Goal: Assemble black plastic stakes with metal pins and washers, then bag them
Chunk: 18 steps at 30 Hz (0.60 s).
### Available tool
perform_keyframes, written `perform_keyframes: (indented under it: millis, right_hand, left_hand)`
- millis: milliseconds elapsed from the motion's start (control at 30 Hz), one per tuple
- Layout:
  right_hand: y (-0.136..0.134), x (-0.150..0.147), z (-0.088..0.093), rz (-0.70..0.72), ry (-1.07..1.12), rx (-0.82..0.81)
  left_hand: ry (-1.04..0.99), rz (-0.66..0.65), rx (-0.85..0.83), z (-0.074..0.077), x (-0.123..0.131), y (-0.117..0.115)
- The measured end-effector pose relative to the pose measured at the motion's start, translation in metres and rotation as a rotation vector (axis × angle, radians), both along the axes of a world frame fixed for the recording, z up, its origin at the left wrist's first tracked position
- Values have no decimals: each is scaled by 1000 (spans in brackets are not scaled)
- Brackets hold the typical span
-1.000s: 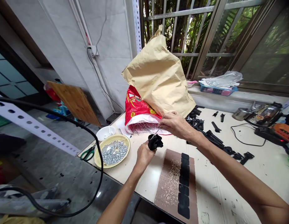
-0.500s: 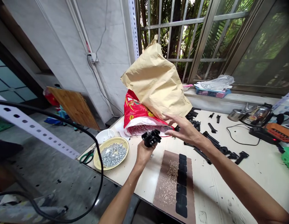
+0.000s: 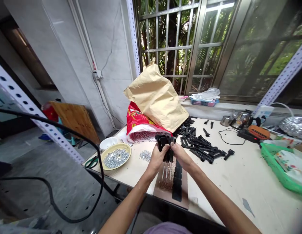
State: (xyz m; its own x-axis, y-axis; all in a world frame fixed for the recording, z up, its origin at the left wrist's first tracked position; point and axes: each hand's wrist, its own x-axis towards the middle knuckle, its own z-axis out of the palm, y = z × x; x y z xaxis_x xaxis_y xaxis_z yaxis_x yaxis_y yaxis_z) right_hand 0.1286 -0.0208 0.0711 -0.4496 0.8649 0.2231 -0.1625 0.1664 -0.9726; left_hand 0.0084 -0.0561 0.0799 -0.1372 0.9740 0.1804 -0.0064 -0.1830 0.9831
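Observation:
Both my hands are closed around a bundle of black plastic pieces (image 3: 163,142) above the front of the table. My left hand (image 3: 157,160) grips the bundle from the left, its thumb lying across the front. From the right, my right hand (image 3: 181,156) presses a thumb and fingers on one black piece at the bundle's edge. Several thin metal pins (image 3: 167,172) stick out below the bundle. Beneath them lies a brown board (image 3: 163,191) with a row of black pads (image 3: 177,185) and scattered small light bits. Loose black plastic pieces (image 3: 202,146) are heaped right of my hands.
Left of my hands are a small pile of metal bits (image 3: 145,155), a yellow dish (image 3: 128,150) of metal parts, a white bowl (image 3: 108,142) and scissors (image 3: 92,162). A red sack (image 3: 134,121) of pins stands behind, under brown paper (image 3: 156,94). A green basket (image 3: 275,170) sits right.
My right hand, spread and apart from the bundle before, has come in and closed on it. The bundle now stands upright with pins pointing down. The camera view has shifted to the right.

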Motion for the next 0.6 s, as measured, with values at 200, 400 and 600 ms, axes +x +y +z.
perform_keyframes:
  millis: [200, 400, 600]
  right_hand:
    - [-37, -3, 15, -348, 317, 78]
    - [-37, 12, 23, -566, 204, 260]
    - [7, 13, 0, -346, 150, 165]
  left_hand:
    - [244, 207, 181, 16, 36, -27]
    - [-81, -248, -3, 35, 41, -20]
    - [-168, -375, -96, 11, 30, 25]
